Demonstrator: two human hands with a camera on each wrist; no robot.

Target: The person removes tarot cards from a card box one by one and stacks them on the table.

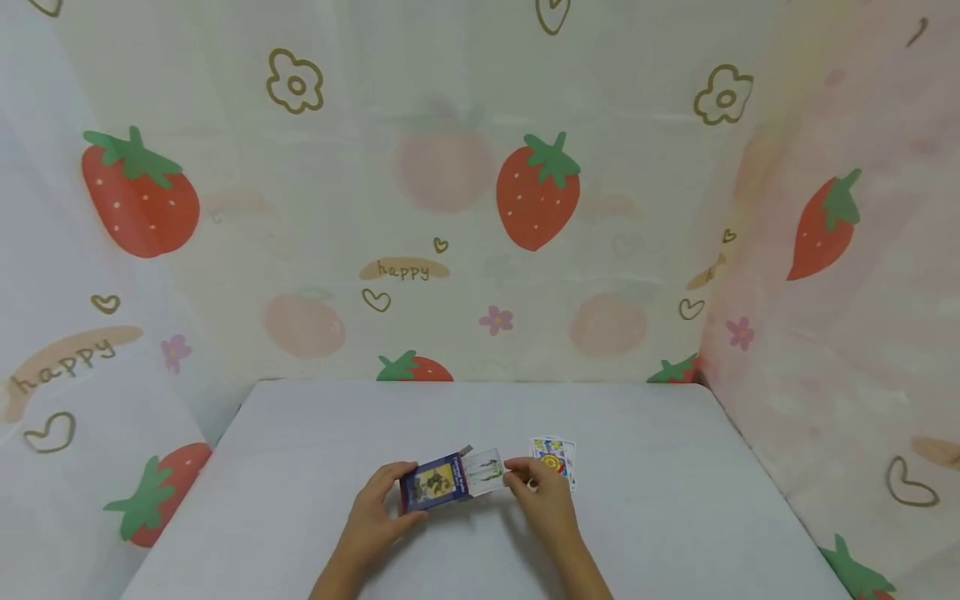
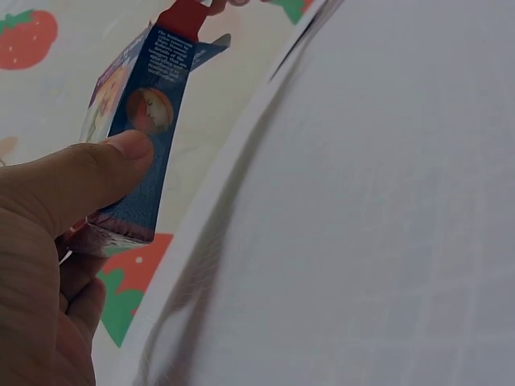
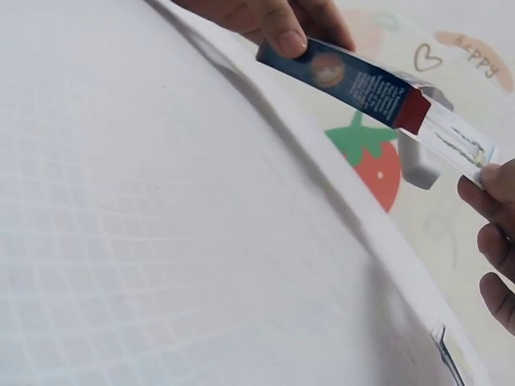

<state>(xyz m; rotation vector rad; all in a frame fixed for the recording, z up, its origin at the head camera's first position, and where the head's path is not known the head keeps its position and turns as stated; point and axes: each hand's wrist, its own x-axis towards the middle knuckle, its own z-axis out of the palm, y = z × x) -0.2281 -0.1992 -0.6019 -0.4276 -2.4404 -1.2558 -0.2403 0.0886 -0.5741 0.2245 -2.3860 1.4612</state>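
My left hand (image 1: 375,510) grips a blue card box (image 1: 433,485) with a picture on its front, thumb on one narrow side. The box is tilted, its mouth facing right with flaps standing out. A white card (image 1: 483,472) with a dark, greenish drawing juts partly out of that mouth. My right hand (image 1: 549,504) pinches the card's outer end between thumb and fingertips. In the left wrist view the box (image 2: 157,80) shows small print and a round picture. The right wrist view shows the card (image 3: 455,137) between the box (image 3: 346,79) and the right fingers.
A few colourful cards (image 1: 553,452) lie overlapping on the white-covered table (image 1: 645,517), just behind my right hand. Strawberry-print cloth (image 1: 450,208) hangs at the back and on both sides of the table.
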